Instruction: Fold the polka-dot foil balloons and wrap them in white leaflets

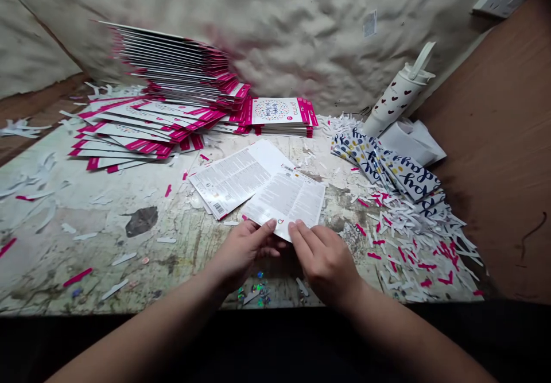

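Printed paper card (286, 199), head view: fine-print side up, near the middle of the worn workbench (86, 256), its far-left part overlapping a second, barcoded card (236, 179). Left hand (243, 251) at the card's near edge, thumb on top and fingers curled beneath, apparently pinching that edge. Right hand (322, 259) just beside it on the same edge, fingers pressed together on the card; pinch not certain from this view. Card judged light, thin and only moderately stiff, with corners liable to crease. Best hold: opposite edges, thumb over fingers. Far left: tall, leaning stack of magenta-edged cards (172, 67), with a fanned row of cards (129, 136) before it. Far centre: "Happy Birthday" card (279, 111). Far right: heart-print white tumbler (398, 93) and navy-lettered patterned strips (383, 162). Right: heap of white and magenta paper trimmings (413, 251). Near centre, below the hands: holographic sequins (253, 291).
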### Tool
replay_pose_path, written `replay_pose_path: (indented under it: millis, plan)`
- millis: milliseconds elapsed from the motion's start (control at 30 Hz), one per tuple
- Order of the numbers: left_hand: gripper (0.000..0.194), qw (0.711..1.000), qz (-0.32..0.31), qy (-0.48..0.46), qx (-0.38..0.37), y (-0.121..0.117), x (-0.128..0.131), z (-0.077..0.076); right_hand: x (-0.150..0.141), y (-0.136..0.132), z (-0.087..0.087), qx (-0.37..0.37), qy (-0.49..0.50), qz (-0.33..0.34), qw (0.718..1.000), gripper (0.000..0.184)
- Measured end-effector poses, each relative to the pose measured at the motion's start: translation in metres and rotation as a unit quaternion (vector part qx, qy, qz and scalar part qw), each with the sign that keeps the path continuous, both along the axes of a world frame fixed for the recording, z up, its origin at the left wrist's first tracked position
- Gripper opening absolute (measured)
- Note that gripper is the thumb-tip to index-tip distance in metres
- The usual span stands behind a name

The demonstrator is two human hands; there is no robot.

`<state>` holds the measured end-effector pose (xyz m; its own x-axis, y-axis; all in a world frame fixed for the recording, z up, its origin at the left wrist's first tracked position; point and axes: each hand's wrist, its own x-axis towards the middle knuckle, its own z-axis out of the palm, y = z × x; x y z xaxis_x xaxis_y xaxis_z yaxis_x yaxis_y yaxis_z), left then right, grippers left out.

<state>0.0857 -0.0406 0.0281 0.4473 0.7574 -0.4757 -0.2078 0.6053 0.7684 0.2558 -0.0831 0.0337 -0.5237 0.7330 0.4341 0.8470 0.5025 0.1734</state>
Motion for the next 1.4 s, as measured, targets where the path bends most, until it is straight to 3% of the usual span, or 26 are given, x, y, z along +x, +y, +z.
replay_pose_path:
  millis: [100,200,267,367,467,567,667,733,800,867,933,1000,1033,1133,1200,1233,1333,1367,1400]
  plan:
    - [0.013,0.992,0.091,-0.031,-0.076,0.005,0.007,-0.006,-0.01,-0.002,-0.007,0.007,0.027,-0.022,0.999,0.029]
    - [0.005,0.97,0.124,-0.099,-0.186,0.005,0.011,-0.008,-0.014,-0.004,-0.01,0.008,0.037,-0.031,0.999,0.028]
    - [0.005,0.964,0.13,-0.128,-0.196,0.003,0.011,-0.009,-0.013,-0.004,-0.009,-0.013,0.057,-0.03,0.998,0.029]
    - [0.015,0.99,0.097,-0.074,-0.067,0.003,0.006,-0.01,-0.004,-0.001,-0.003,-0.107,0.15,-0.019,0.983,0.026]
    - [0.027,0.997,0.023,0.023,0.071,0.005,0.0,-0.008,0.002,0.01,-0.001,-0.172,0.273,0.005,0.947,0.039]
    - [0.03,0.99,-0.024,0.069,0.123,0.006,-0.001,-0.005,0.0,0.022,-0.004,-0.139,0.313,0.056,0.938,0.026]
    - [0.032,0.987,0.0,0.085,0.136,0.008,0.0,-0.003,0.003,0.024,0.0,-0.145,0.363,0.066,0.918,0.019]
    - [0.031,0.983,0.025,0.095,0.156,0.011,-0.001,0.001,0.014,0.019,0.01,-0.23,0.334,0.059,0.912,0.022]
    - [0.032,0.967,0.018,0.135,0.213,0.015,-0.003,0.01,0.031,0.013,0.024,-0.287,0.237,0.012,0.928,0.033]
    - [0.037,0.931,-0.02,0.205,0.301,0.018,-0.005,0.029,0.048,0.011,0.041,-0.221,0.185,-0.068,0.955,0.033]
    - [0.041,0.878,-0.071,0.256,0.399,0.021,-0.004,0.053,0.057,0.014,0.057,-0.102,0.238,-0.1,0.961,0.035]
    - [0.048,0.843,-0.081,0.247,0.471,0.025,-0.002,0.076,0.058,0.023,0.068,-0.076,0.346,-0.039,0.934,0.042]
    - [0.051,0.839,-0.064,0.223,0.491,0.028,-0.001,0.085,0.057,0.029,0.07,-0.086,0.414,0.0,0.906,0.036]
    - [0.039,0.84,-0.034,0.169,0.514,0.044,-0.004,0.101,0.05,0.049,0.068,-0.082,0.615,0.053,0.782,0.016]
    - [0.019,0.792,-0.052,0.214,0.569,0.064,-0.014,0.109,0.05,0.062,0.061,-0.08,0.677,0.06,0.729,0.028]
    - [0.017,0.746,-0.043,0.26,0.612,0.078,-0.022,0.114,0.051,0.066,0.057,-0.099,0.682,0.064,0.722,0.038]
    - [0.03,0.549,0.08,0.438,0.707,0.137,-0.058,0.139,0.06,0.073,0.041,-0.186,0.661,0.034,0.726,0.05]
    - [0.038,0.48,0.126,0.504,0.707,0.162,-0.072,0.149,0.063,0.073,0.034,-0.209,0.653,0.014,0.727,0.048]
    - [0.051,0.43,0.147,0.56,0.693,0.189,-0.087,0.157,0.065,0.072,0.028,-0.23,0.646,-0.006,0.728,0.046]
